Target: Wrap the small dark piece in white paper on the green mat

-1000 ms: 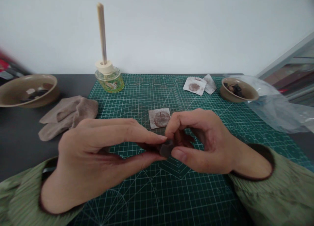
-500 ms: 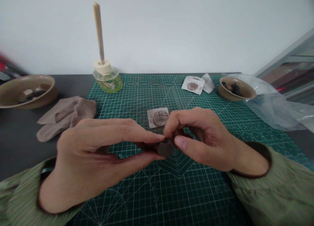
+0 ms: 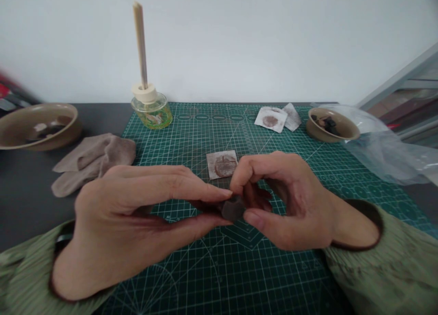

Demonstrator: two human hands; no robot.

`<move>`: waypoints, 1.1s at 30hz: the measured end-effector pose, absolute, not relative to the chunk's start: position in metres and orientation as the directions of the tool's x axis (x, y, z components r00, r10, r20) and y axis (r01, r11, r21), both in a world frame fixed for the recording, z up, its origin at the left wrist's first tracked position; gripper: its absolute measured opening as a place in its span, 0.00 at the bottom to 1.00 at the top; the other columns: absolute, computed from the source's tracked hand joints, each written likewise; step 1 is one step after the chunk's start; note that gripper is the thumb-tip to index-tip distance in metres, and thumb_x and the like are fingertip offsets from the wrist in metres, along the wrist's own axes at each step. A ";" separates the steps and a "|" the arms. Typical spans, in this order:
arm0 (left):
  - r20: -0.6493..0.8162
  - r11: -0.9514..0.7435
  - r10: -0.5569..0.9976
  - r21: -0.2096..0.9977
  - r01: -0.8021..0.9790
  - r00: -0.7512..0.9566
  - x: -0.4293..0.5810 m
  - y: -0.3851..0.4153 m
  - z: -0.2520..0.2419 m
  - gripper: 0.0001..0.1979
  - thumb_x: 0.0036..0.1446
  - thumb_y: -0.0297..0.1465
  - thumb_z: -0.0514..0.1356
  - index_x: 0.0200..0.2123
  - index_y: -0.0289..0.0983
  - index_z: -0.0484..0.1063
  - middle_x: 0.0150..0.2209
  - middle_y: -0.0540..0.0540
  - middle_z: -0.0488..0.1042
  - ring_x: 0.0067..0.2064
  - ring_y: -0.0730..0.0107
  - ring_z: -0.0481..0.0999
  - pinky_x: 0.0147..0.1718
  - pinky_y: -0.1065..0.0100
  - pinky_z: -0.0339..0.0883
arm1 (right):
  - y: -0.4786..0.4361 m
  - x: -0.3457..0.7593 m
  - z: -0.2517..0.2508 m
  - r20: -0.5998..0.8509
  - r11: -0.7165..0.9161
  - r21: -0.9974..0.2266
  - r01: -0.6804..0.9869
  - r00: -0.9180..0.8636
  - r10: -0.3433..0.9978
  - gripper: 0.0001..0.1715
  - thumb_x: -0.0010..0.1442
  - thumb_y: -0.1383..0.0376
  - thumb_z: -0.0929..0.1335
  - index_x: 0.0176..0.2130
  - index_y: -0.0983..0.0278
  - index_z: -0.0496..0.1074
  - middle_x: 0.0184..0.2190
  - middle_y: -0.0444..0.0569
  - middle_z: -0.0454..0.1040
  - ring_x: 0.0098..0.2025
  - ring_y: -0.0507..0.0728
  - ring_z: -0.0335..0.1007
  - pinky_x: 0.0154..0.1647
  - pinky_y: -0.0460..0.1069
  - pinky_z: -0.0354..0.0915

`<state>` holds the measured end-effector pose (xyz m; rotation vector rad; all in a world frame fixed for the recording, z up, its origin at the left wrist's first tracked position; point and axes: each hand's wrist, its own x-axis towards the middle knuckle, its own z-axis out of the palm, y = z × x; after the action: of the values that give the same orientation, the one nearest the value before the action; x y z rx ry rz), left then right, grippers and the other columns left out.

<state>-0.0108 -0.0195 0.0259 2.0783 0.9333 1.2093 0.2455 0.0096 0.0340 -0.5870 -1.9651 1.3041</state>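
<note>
Between my two hands is a small dark brown rounded piece (image 3: 233,209), held above the cutting mat. My left hand (image 3: 143,214) pinches it from the left, index finger on top and thumb underneath. From the right, the curled index finger and thumb of my right hand (image 3: 290,196) close on its edge. The fingers cover part of the piece, so its full shape is hidden. Just beyond the fingertips lies a white square pad (image 3: 221,163) with a brown round stain, flat on the green cutting mat (image 3: 191,142).
On the left sit a tan bowl (image 3: 51,144) with several dark pieces and a crumpled brown cloth (image 3: 99,157). A reed diffuser (image 3: 152,112) stands at the back. Toward the right are stained white pads (image 3: 271,119), a smaller bowl (image 3: 331,130) of dark bits and clear plastic (image 3: 390,151).
My right thumb has moved down and now sits lower at the piece's right edge. The right hand is slightly more opened around it. My left hand keeps its pinch.
</note>
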 end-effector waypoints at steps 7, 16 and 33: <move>0.484 -0.588 0.794 0.764 0.264 0.367 -0.009 -0.020 0.028 0.13 0.64 0.30 0.79 0.48 0.56 0.90 0.40 0.58 0.92 0.33 0.63 0.91 0.32 0.65 0.89 | 0.009 0.246 0.032 0.305 0.393 -0.920 -0.014 -0.655 0.692 0.12 0.59 0.73 0.80 0.37 0.64 0.77 0.24 0.36 0.73 0.22 0.46 0.68 0.22 0.40 0.64; 0.459 -0.542 0.817 0.818 0.194 0.349 -0.005 -0.016 0.035 0.13 0.60 0.28 0.82 0.45 0.53 0.92 0.38 0.57 0.92 0.32 0.67 0.91 0.32 0.70 0.86 | 0.010 0.244 0.034 0.306 0.389 -0.921 -0.009 -0.635 0.709 0.11 0.58 0.71 0.81 0.36 0.66 0.78 0.23 0.36 0.73 0.21 0.45 0.68 0.21 0.39 0.64; 0.444 -0.542 0.819 0.806 0.236 0.364 -0.009 -0.018 0.030 0.11 0.65 0.37 0.81 0.48 0.59 0.91 0.40 0.57 0.92 0.35 0.65 0.90 0.34 0.67 0.85 | 0.009 0.245 0.034 0.301 0.394 -0.919 0.004 -0.641 0.706 0.11 0.59 0.71 0.81 0.37 0.66 0.78 0.23 0.37 0.74 0.21 0.45 0.68 0.21 0.39 0.64</move>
<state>-0.0093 -0.0183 0.0305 1.9840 0.9106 1.1614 0.2449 0.0088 0.0338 -0.6065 -1.9577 1.2876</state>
